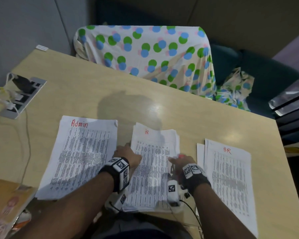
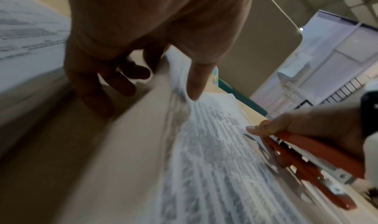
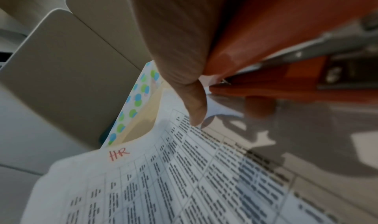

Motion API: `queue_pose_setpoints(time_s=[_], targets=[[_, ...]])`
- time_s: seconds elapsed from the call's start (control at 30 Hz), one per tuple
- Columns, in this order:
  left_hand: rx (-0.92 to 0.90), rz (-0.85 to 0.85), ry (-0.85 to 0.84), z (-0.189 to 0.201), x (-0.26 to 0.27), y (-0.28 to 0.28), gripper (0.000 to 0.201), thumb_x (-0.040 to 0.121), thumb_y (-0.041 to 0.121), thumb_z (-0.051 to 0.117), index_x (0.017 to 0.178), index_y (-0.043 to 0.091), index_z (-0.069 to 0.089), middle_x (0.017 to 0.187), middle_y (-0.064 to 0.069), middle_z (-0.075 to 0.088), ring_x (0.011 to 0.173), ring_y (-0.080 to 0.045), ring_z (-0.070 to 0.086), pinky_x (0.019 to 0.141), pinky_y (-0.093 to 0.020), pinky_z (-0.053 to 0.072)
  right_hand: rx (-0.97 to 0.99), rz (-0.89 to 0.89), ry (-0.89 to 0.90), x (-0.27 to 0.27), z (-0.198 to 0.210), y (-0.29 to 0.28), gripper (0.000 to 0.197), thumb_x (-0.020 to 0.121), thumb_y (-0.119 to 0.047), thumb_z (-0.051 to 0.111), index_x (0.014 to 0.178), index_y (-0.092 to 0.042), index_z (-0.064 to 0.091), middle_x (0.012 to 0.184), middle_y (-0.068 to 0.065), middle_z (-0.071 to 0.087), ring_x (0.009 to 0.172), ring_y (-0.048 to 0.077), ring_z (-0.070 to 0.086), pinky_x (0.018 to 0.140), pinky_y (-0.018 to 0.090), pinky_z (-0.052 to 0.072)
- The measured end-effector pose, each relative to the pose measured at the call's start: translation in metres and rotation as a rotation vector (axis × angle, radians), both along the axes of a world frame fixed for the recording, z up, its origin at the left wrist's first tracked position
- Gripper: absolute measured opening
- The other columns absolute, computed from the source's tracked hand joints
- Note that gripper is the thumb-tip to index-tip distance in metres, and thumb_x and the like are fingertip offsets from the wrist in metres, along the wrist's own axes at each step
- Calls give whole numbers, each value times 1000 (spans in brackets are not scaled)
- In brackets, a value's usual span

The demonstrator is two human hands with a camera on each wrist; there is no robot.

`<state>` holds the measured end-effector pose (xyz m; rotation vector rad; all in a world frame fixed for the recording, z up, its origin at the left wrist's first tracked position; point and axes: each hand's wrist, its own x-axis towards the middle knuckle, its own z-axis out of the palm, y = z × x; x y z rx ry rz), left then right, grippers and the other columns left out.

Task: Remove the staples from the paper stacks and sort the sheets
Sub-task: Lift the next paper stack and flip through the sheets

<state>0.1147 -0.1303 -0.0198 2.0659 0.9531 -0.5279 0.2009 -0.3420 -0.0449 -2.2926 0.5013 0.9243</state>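
On the pale wooden desk (image 1: 188, 107) lie three white printed paper stacks. At the middle stack, marked HR in red (image 1: 152, 163), the left hand (image 1: 126, 153) pinches the left edge, thumb on top, fingers curled underneath. The right hand (image 1: 181, 161) grips a red metal stapler (image 2: 315, 161) at the stack's right edge. Beside lie the Admin stack (image 1: 81, 156) and another HR stack (image 1: 230, 180).

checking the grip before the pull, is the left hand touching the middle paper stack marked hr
Touching. In the left wrist view the left hand has its thumb tip pressed onto the printed top sheet of the middle white paper stack marked HR, fingers curled under its edge.
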Motion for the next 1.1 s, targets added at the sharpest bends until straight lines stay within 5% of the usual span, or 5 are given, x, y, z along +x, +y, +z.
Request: queue_pose_setpoints(time_s=[0.17, 0.27, 0.63, 0.83, 1.1], targets=[[-187, 159, -69, 0, -1, -3, 56, 77, 19, 71, 112, 15, 28, 107, -8, 58, 92, -27, 58, 77, -27, 42, 126, -124, 90, -8, 3, 1, 50, 68, -30, 86, 106, -16, 56, 93, 22, 69, 79, 39, 71, 65, 56, 61], [-284, 188, -179, 5, 2, -2, 40, 80, 15, 69, 115, 9, 51, 111, -9, 66, 98, -27, 62, 78, -27, 46, 105, -63, -4, -6, 5, -1, 52, 69, -36, 85, 105, -15, 53, 82, 19, 72, 68, 38, 74, 65, 58, 60], [-414, 235, -636, 67, 24, 19, 29, 82, 8, 67, 109, 14, 61, 111, -4, 67, 97, -21, 61, 80, -28, 48, 336, -115, -521, 13, 89, 23, 22, 86, -33, 67, 88, -16, 54, 76, 24, 69, 49, 25, 59, 49, 39, 54], [-384, 52, -968, 90, 9, 18, 51, 76, 20, 73, 101, 55, 48, 98, 37, 59, 94, 10, 58, 74, -26, 57, 467, -204, -723, -11, 115, 30, 21, 86, -32, 68, 97, -19, 55, 71, 18, 66, 42, 28, 54, 39, 36, 50], [-325, 10, -1202, 98, 12, 6, 80, 70, 10, 78, 133, 27, 34, 113, 30, 49, 103, 18, 51, 79, -4, 44, 403, -85, -819, -19, 114, 12, 35, 84, -31, 72, 105, -17, 48, 81, 21, 67, 41, 17, 60, 32, 27, 43]])
